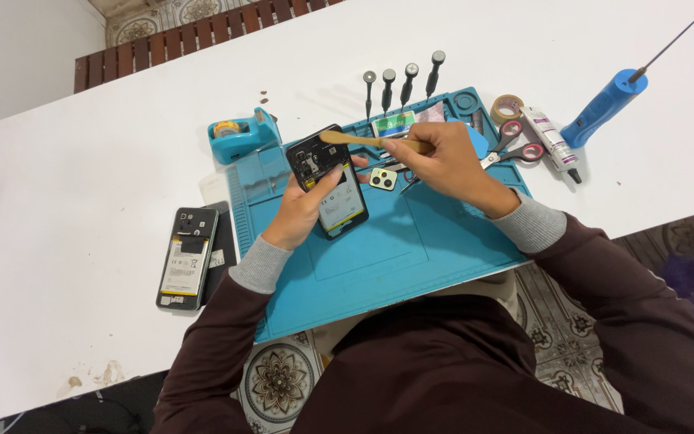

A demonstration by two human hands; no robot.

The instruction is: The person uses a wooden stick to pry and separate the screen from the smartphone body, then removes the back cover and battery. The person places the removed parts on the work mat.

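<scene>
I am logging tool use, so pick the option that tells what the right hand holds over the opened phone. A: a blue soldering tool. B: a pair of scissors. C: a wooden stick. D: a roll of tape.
C: the right hand grips a wooden stick whose tip rests at the top of the opened phone that the left hand holds, while the scissors lie on the blue mat.

2 opened phones (329, 178) (187, 257), 4 screwdrivers (401, 84), 1 scissors (514, 149)

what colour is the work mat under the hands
Blue: the flat rubbery work mat under the left hand and right hand shows best in the head view.
</scene>
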